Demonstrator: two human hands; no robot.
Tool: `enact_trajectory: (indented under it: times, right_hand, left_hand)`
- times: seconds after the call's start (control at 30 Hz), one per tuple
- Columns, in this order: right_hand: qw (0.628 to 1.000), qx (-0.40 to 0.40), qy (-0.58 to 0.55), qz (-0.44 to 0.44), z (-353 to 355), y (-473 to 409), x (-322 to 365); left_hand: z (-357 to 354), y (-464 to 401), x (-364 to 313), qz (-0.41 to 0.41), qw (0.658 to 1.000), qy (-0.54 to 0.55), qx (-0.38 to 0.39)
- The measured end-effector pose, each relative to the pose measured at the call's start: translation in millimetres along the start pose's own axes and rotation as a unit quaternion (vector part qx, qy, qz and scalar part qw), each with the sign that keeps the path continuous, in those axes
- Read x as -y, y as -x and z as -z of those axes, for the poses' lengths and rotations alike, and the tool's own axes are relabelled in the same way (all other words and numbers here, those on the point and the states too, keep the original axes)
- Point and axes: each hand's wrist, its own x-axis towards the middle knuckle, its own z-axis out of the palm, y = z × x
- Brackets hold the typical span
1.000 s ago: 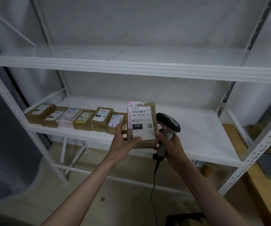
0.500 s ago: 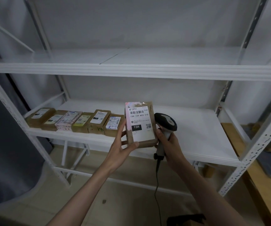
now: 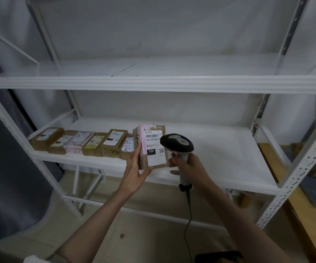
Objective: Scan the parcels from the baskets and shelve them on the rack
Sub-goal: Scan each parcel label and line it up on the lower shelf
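Holding a brown parcel [image 3: 150, 147] upright in the left hand [image 3: 134, 173], long axis running up and down, white label facing the camera with its barcode at the top end and the black "15H" patch lower down. Left fingers [image 3: 135, 154] laid straight along the parcel's left edge, thumb curled under the bottom corner (a clamp between thumb and fingers, not a fist). Gripping a corded scanner [image 3: 178, 149] by its pale handle with the right hand [image 3: 190, 168], fingers wrapped fully round it, dark head just right of the parcel and overlapping the label's right edge, cable hanging down below the handle. Parcel raised in front of the middle shelf [image 3: 210, 149] of the white rack [image 3: 153, 84], above that shelf's front lip. Lying flat to the parcel's left on the same shelf, a row of shelved parcels [image 3: 85, 141], labels up, packed side by side, long axes pointing back toward the wall.
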Motion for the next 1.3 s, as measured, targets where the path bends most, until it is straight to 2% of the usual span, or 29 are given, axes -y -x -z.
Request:
enact_trajectory:
  times: [0.1,0.3,0.8,1.1,1.3]
  right_hand:
    - [0.999,0.032,-0.033,-0.021,-3.6,-0.8,-0.3]
    - [0.995,0.037,-0.082,-0.035,-2.9,-8.4,0.3]
    - [0.992,0.082,-0.088,-0.045,3.6,-27.5,-7.1]
    - [0.995,-0.061,-0.034,-0.076,19.6,-64.7,-48.5]
    - [0.985,-0.06,-0.09,-0.134,27.1,-76.9,-80.1]
  left_hand:
    - [-2.7,-1.7,0.9,0.004,1.0,-0.016,-0.008]
    - [-5.1,-4.7,8.9,0.003,1.0,-0.026,-0.009]
    - [-16.5,-23.8,24.5,-0.015,1.0,-0.025,-0.003]
    - [-31.5,-36.5,30.3,0.049,0.993,0.096,0.056]
    - [-45.8,-60.1,32.7,0.187,0.964,0.162,0.103]
